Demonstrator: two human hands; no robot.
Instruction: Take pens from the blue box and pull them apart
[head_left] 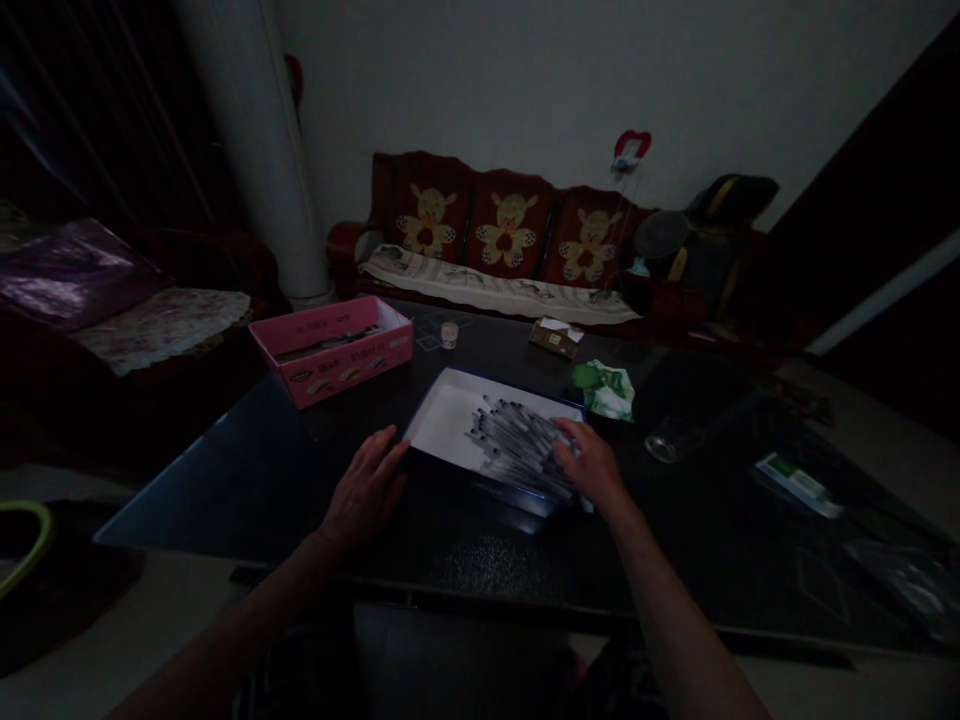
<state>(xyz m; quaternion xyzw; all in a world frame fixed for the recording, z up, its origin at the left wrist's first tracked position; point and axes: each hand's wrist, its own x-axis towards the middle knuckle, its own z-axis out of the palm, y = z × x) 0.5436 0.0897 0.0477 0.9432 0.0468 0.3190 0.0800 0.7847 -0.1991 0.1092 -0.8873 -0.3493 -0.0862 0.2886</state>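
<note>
A shallow white-lined box point(441, 424) with a dark blue outside lies on the dark table in front of me. A heap of grey pens point(517, 440) with dark ends, somewhat blurred, fills its right part, and some ends hang over the near right rim. My right hand point(592, 465) is at the heap's right end, its fingers curled on the pens; how many it grips is hidden. My left hand point(369, 480) rests by the box's left near corner, fingers stretched out and fingertips touching or close to the rim. It holds nothing.
A pink carton point(349, 367) stands at the back left, a small cup point(448, 335) beside it. Behind the box are a brown box point(555, 340) and a green-white packet point(606, 390). A clear glass point(661, 447) and a green-white carton point(799, 485) lie right.
</note>
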